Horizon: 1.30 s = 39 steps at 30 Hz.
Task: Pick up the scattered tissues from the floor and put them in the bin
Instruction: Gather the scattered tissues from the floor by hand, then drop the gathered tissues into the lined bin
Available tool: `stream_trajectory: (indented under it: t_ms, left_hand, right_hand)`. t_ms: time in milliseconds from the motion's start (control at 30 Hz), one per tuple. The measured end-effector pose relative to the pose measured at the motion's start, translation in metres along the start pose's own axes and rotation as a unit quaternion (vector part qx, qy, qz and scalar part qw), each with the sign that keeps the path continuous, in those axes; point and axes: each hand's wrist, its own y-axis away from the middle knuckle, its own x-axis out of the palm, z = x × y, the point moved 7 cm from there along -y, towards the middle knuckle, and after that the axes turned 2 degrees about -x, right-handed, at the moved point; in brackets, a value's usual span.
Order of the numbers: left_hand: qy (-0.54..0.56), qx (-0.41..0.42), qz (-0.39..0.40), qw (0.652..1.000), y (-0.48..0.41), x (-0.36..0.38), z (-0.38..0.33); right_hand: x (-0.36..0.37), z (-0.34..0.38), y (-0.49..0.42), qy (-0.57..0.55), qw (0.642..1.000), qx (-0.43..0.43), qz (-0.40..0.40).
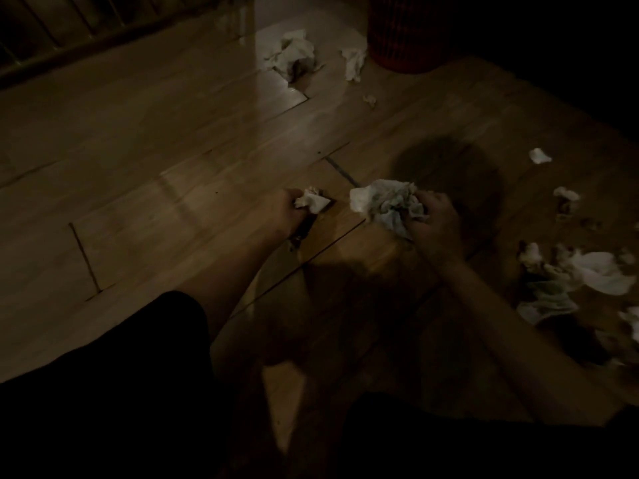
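**Both hands full of tissue, the bin still a reach away**

The right hand (436, 227) is closed around a big crumpled wad of tissues (387, 206), white with greenish folds, held just above the wooden floor (145, 140). Just beside it, on the side away from the loose pile, the left hand (287, 210) is clenched on a small white tissue (313, 201) low at the boards. The two hands are apart, a narrow strip of floor between them.

The red lattice bin (403, 32) stands well beyond the wad, at the dim far edge of the view. Near its base lie a large crumpled tissue (292, 53), a smaller one (354, 63) and a tiny scrap (370, 99). On the wad's other side, towards the right edge, more tissues lie scattered (600, 274), with single pieces (539, 156) farther up.
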Motion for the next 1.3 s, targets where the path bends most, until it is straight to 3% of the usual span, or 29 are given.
stream_trajectory:
  t_ms: [67,200,333,467,633,800,967,1100,1300]
  left_hand:
    - [-0.035,0.009,0.019,0.999,-0.008,0.005,0.001]
    - [-0.210,0.030,0.011,0.977,-0.003,0.015,-0.001]
    - [-0.270,0.070,0.001,0.960,-0.010,0.028,-0.005]
    - [-0.163,0.044,0.050,0.984,-0.045,0.012,-0.016]
    - [-0.102,0.036,0.029,0.994,-0.092,-0.059,-0.080]
    - [-0.197,0.103,-0.010,0.975,-0.103,-0.137,-0.213]
    - [-0.272,0.156,0.017,0.949,-0.115,-0.179,-0.328]
    - [-0.284,0.194,-0.006,0.939,-0.155,-0.203,-0.376]
    - [-0.221,0.211,-0.062,0.950,-0.242,-0.215,-0.400]
  right_hand:
    - [-0.007,-0.003,-0.003,-0.005,1.000,0.008,-0.009]
    - [-0.017,-0.008,-0.010,-0.015,0.999,0.019,-0.022]
    - [-0.013,-0.011,-0.012,-0.014,1.000,0.024,-0.010]
    - [-0.013,-0.006,-0.030,-0.026,0.999,0.032,0.014]
    - [-0.045,0.009,-0.088,-0.021,0.997,0.051,0.046]
    - [-0.122,0.051,-0.155,-0.017,0.998,0.017,0.052]
    - [-0.194,0.076,-0.226,0.004,0.999,-0.028,0.040]
    - [-0.211,0.078,-0.284,-0.019,0.999,-0.013,0.036]
    - [-0.201,0.084,-0.365,-0.073,0.997,0.004,0.004]
